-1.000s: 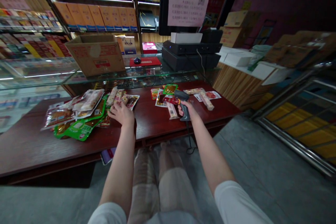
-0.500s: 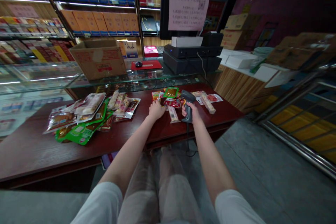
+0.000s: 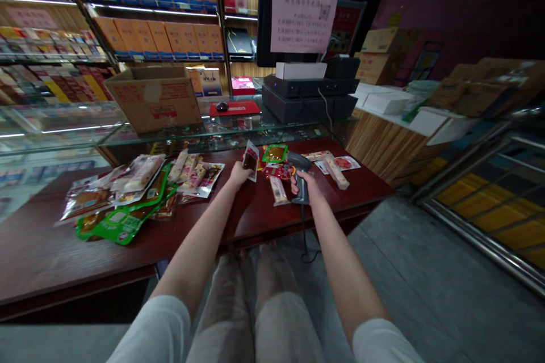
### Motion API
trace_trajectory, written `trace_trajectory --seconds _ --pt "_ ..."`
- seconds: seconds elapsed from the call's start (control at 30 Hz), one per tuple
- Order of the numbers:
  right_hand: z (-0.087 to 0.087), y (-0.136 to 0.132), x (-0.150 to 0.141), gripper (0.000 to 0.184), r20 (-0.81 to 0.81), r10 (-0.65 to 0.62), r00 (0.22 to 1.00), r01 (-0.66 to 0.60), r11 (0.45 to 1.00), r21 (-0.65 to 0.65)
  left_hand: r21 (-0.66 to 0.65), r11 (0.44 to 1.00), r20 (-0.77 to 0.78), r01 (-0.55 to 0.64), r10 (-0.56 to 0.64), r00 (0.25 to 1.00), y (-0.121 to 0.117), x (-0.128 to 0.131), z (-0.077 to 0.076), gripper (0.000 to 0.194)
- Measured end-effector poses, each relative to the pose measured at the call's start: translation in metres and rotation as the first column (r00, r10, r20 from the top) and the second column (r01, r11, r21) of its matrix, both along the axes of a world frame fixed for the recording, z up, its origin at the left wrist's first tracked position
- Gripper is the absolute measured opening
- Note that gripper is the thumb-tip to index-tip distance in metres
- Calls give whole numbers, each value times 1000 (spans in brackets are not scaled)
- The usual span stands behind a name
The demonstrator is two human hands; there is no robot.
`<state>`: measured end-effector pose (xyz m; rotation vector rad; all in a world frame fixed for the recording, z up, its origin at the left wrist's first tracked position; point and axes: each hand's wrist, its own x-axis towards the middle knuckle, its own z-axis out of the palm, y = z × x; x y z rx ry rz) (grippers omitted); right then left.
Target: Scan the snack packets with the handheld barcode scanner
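Observation:
My left hand [image 3: 240,173] grips a snack packet [image 3: 251,160], dark with a white edge, tilted up over the table. In my right hand [image 3: 305,186] is a dark barcode scanner [image 3: 300,169], its head towards the left and its cable hanging down. A green snack packet [image 3: 275,153], a red packet [image 3: 276,171] and a pale wrapped bar [image 3: 279,190] lie between the two hands. To the right of the scanner are another wrapped bar [image 3: 336,172] and a white-and-red packet [image 3: 346,163]. A pile of snack packets [image 3: 121,204], several of them green, is on the left.
Behind the dark red table [image 3: 238,212] runs a glass counter [image 3: 230,136] bearing an open cardboard box [image 3: 157,99], a mouse [image 3: 222,106] and a black cash drawer [image 3: 309,103]. A metal railing [image 3: 481,238] stands at the right. Shelves of orange boxes [image 3: 162,37] rise behind.
My left hand went from the left pile across to the middle packets, took hold of the dark packet and lifted it slightly left. My right hand has kept the scanner, turning its head a little.

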<state>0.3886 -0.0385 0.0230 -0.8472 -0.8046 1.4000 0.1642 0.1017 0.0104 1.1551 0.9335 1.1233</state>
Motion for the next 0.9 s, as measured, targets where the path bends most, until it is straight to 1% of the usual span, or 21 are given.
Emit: trace_trajectory --seconds 0.07,0.1,0.17,0.27,0.37,0.43,0.57,0.8,0.9 --pt "0 0 0 37 -10 -6 1000 6 1000 1 -59 998 59 23 -20 998 -6 -15 2 31" --pt "0 -1 0 36 -12 -3 1000 3 1000 3 -81 996 87 23 -16 996 -11 -22 3 30" --pt "1 -2 0 34 -4 21 1000 -21 1000 2 -88 996 164 11 4 986 -21 -36 3 35" --pt "0 -5 -2 32 39 111 993 -111 994 -5 -110 994 313 -24 58 948 -35 -47 2 45" --pt "-1 -9 -5 33 120 190 975 -187 982 -34 -112 992 405 -50 91 910 -42 -48 2 49" --pt "-1 -10 -6 34 150 203 968 -197 979 -54 -81 995 425 -54 84 901 -43 -47 4 53" --pt "0 -10 -7 36 139 210 968 -204 977 -56 -51 997 451 -50 67 890 -45 -45 6 58" --pt "0 -8 -6 36 135 242 961 -235 970 -63 8 996 502 -91 74 862 -45 -38 7 62" --pt "-1 -6 -6 35 139 249 958 -242 968 -65 6 995 506 -96 80 859 -45 -36 8 62"
